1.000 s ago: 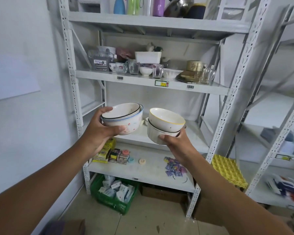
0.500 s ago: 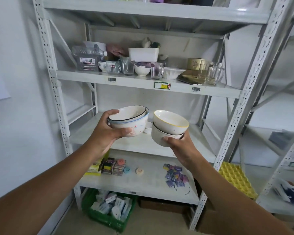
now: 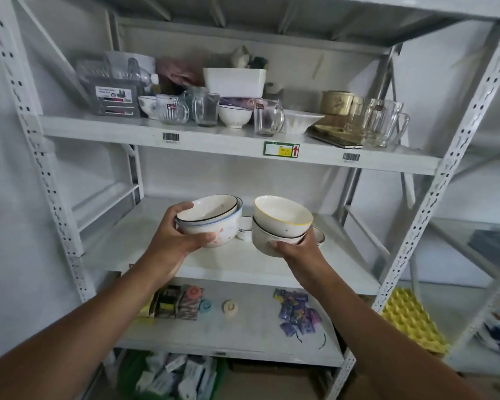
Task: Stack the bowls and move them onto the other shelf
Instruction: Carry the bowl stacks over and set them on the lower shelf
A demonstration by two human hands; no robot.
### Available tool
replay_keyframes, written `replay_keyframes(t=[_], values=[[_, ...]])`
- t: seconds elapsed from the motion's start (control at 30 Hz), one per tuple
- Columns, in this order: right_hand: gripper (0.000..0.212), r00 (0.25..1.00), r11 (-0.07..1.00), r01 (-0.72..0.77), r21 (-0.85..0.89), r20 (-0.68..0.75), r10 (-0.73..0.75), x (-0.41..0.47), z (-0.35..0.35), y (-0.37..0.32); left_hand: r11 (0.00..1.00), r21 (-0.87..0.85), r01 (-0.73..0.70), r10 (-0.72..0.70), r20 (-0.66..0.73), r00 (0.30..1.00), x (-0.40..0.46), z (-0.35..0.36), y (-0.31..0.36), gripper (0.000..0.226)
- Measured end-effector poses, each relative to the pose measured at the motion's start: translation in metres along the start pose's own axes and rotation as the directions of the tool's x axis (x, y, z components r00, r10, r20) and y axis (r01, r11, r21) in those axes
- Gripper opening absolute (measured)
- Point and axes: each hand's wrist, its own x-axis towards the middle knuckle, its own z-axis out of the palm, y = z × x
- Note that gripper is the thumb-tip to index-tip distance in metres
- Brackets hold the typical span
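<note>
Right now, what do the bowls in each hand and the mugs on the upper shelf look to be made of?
Left hand: nested bowls, apparently glazed ceramic, being glossy, opaque white with painted rim lines. Right hand: yellow-rimmed bowl stack, the same glossy glaze, likely ceramic, though melamine can't be ruled out. Mugs: clear glass by their transparency and highlights.

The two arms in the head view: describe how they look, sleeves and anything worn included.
Both arms are bare from the bottom edge of the frame up to the hands; no sleeve shows on either. The left hand and right hand wear no gloves, and no watch, bracelet or ring is visible on the sides shown. Short, unpainted nails show on the thumbs.
</note>
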Motion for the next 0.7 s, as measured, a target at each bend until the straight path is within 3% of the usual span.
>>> replay_keyframes(t=[0.23,0.7], values=[[0.094,1.000,0.999,0.014,-0.038,0.028,-0.013,0.071,-0.015,0.034,0.998,0.057,-0.006,0.007,-0.019,1.000,0.067,-0.007,-0.028,0.088],[0.099,0.997,0.991,-0.064,-0.114,0.031,0.068,0.170,-0.043,0.134,0.991,0.132,0.027,0.001,-0.210,0.978,0.155,-0.029,-0.120,0.080]])
